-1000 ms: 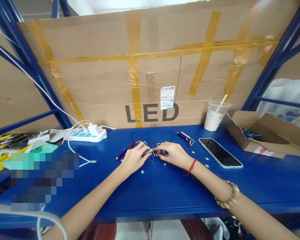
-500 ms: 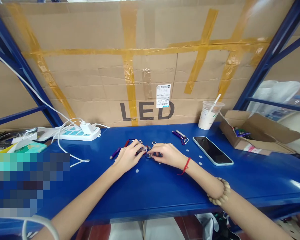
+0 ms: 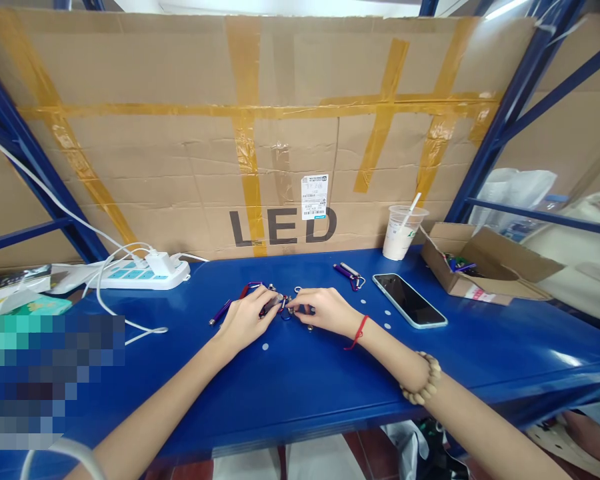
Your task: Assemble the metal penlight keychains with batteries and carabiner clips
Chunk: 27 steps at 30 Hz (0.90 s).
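Note:
My left hand is closed, thumb and fingers pinching a small metal keychain piece whose exact shape is too small to tell. Facing it, my right hand is also pinched, fingertips at the same piece and a dark ring. By the left hand lie a purple tube with a silver end and a red and purple carabiner, partly hidden. A small metal ring lies just beyond the right fingers. Farther right, a purple tube and a silver tube lie beside a carabiner.
A phone, a cup with a straw and an open cardboard box stand to the right on the blue table. A white power strip with cables is at left. Several small pale discs lie about.
The camera view has shifted, so the whole scene sits slightly more to the left. Both hands stay together at the small piece, with only slight finger movement.

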Each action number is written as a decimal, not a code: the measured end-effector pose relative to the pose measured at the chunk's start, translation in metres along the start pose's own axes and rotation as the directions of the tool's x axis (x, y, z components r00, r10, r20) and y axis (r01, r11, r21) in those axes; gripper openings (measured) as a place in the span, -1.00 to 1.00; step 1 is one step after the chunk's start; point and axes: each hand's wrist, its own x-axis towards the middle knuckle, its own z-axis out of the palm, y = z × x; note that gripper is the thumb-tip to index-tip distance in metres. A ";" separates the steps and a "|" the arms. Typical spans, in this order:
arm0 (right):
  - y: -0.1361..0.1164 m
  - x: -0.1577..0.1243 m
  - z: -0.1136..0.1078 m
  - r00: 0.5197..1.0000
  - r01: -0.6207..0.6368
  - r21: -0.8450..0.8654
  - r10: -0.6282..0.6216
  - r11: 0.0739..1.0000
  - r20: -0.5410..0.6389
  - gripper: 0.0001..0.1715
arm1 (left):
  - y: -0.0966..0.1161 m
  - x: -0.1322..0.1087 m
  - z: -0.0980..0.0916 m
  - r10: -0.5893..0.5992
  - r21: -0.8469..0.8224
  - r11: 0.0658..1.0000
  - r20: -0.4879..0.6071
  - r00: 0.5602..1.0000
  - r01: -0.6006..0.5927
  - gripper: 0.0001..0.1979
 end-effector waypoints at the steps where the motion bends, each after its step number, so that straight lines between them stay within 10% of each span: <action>1: 0.000 0.000 0.000 1.000 -0.007 -0.001 0.007 1.000 0.003 -0.77 | 0.000 0.000 0.000 0.007 -0.002 1.000 -0.003 1.000 -0.007 -0.73; 27: -0.002 -0.001 -0.002 0.988 -0.051 -0.047 0.043 0.998 -0.149 -0.74 | 0.006 0.000 0.000 0.015 -0.002 1.000 -0.008 1.000 -0.015 -0.75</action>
